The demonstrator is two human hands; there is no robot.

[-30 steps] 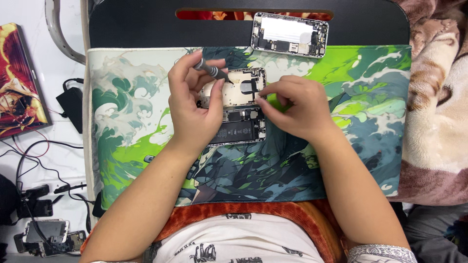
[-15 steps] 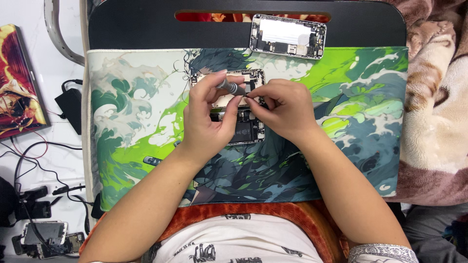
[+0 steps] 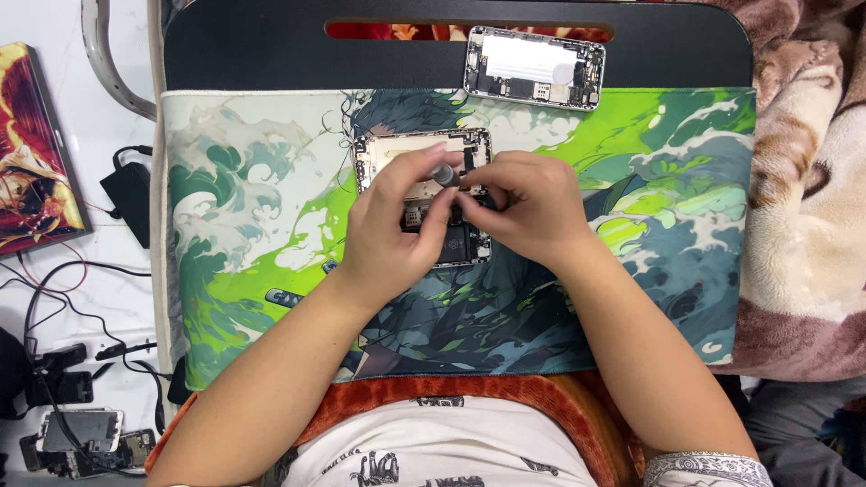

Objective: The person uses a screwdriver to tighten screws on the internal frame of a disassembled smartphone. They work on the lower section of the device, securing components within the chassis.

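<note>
Both hands pinch a small screwdriver point(image 3: 444, 173) over the open phone point(image 3: 424, 194), frame centre: left hand point(image 3: 392, 230), right hand point(image 3: 523, 207). A slip could gouge the board.

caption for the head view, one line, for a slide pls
Both hands, left hand and right hand, work a small screwdriver over an opened phone on a green patterned mat.

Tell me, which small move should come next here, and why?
Probably turn the screwdriver gently: the left hand holds it by its grey top over the opened phone on the mat, while the right hand steadies it.
</note>
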